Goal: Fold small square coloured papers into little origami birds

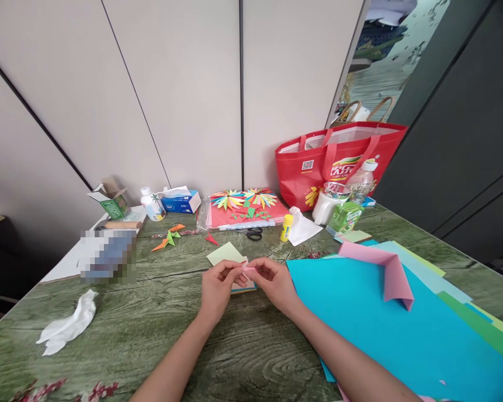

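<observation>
A small piece of pink paper [248,269] is pinched between my two hands, mostly covered by the fingers. My left hand [221,282] grips it from the left, and my right hand [273,281] from the right, with thumbs and fingertips close together. Beneath them on the table lie a pale green paper square [225,253] and a small stack of paper with a blue edge [243,288]. To the right of my right hand spreads a large blue paper sheet [360,312], and a folded pink paper strip [375,262] rests on it.
Black scissors [254,234], a yellow glue stick [286,228] and a white tissue [304,226] lie beyond my hands. Folded orange and green paper pieces [167,240] are at left. Behind stand a red bag [293,173], a blue tissue box [180,202] and colourful paper fans [243,199].
</observation>
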